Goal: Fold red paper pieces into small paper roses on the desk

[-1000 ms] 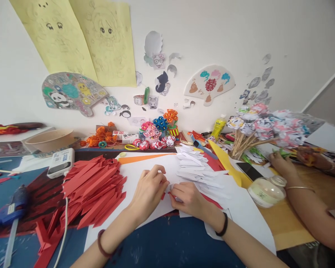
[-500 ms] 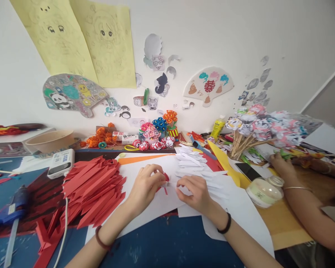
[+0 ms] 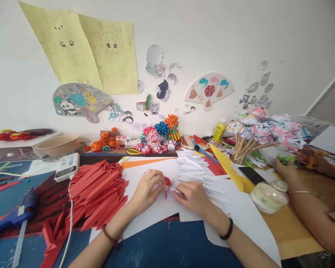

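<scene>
Over the white paper sheet [image 3: 145, 217], my left hand [image 3: 148, 189] pinches a small red and white paper piece [image 3: 167, 181] between thumb and fingers. My right hand [image 3: 192, 195] is closed on the white end of a thin strip [image 3: 173, 190] that runs to the red piece. Left of my hands lies a big pile of pointed red paper strips [image 3: 97, 190]. Behind my right hand, white paper strips [image 3: 194, 165] are spread on the sheet.
A blue glue gun [image 3: 26, 208] and white device [image 3: 67, 167] lie left. A glass jar [image 3: 268, 197], phone [image 3: 251, 175] and paper flowers [image 3: 264, 126] stand or lie right. Another person's hand [image 3: 286, 169] holds something green. Small crafts [image 3: 156, 137] line the wall.
My right hand has closed on the white strip beside the red piece. The camera view has shifted slightly, and the other person's hands hold a green and orange item nearer together.
</scene>
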{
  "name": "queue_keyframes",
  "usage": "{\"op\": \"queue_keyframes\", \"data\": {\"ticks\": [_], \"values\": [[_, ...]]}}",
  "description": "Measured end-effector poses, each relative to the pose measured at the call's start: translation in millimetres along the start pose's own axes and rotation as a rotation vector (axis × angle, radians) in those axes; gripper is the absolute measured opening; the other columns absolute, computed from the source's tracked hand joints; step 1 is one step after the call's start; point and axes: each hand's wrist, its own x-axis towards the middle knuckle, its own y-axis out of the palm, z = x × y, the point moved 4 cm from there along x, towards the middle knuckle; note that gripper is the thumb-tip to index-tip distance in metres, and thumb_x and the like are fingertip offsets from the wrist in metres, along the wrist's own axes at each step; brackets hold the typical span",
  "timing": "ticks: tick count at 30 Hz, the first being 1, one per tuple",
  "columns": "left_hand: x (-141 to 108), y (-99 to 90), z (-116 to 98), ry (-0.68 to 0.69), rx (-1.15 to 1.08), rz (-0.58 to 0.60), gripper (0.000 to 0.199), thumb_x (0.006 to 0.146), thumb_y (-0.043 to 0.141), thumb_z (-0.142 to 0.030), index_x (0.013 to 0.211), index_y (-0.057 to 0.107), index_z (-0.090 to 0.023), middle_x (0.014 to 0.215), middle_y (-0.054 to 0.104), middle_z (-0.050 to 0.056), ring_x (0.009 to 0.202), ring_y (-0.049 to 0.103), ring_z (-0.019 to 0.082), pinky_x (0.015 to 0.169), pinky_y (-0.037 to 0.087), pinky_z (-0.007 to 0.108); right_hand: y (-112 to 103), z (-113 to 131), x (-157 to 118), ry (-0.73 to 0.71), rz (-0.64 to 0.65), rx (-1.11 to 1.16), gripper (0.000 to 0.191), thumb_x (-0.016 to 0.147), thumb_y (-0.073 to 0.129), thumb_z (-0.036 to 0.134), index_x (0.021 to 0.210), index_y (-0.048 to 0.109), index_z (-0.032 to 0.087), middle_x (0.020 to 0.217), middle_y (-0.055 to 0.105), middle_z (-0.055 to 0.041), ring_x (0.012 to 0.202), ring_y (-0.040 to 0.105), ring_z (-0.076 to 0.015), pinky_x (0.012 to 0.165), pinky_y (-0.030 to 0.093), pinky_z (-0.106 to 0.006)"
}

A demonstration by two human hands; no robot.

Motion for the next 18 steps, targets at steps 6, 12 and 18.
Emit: {"op": "queue_keyframes", "data": {"ticks": [6, 12, 18], "values": [[1.2, -3.4, -3.0, 0.000, 0.027, 0.018, 0.011, 0.094, 0.054, -0.029, 0.101, 0.061, -0.024, 0.107, 0.062, 0.006, 0.100, 0.055, 0.021, 0.088, 0.042, 0.037, 2.9, -0.9, -1.0, -0.021, 0.048, -0.024, 0.035, 0.101, 0.043, 0.028, 0.072, 0.060, 0.018, 0.067, 0.061, -0.0021, 0.059, 0.055, -0.0142, 0.058, 0.032, -0.029], [4.0, -23.8, -8.0, -0.003, 0.070, -0.062, 0.007, 0.094, 0.054, -0.026, 0.098, 0.059, -0.023, 0.107, 0.060, 0.005, 0.101, 0.054, 0.021, 0.089, 0.041, 0.036, 4.6, -17.0, -2.0, 0.157, 0.078, -0.088, 0.025, 0.098, 0.050, 0.023, 0.077, 0.063, 0.018, 0.074, 0.064, -0.0032, 0.067, 0.059, -0.0170, 0.060, 0.034, -0.029], [3.2, -22.0, -10.6, -0.022, 0.101, -0.048, 0.012, 0.094, 0.048, -0.019, 0.092, 0.059, -0.022, 0.097, 0.062, 0.004, 0.091, 0.055, 0.019, 0.082, 0.041, 0.035, 8.0, -19.1, -4.3, 0.188, 0.092, -0.031, 0.020, 0.097, 0.052, 0.022, 0.082, 0.064, 0.019, 0.078, 0.065, -0.0024, 0.072, 0.060, -0.0174, 0.063, 0.036, -0.029]]}}
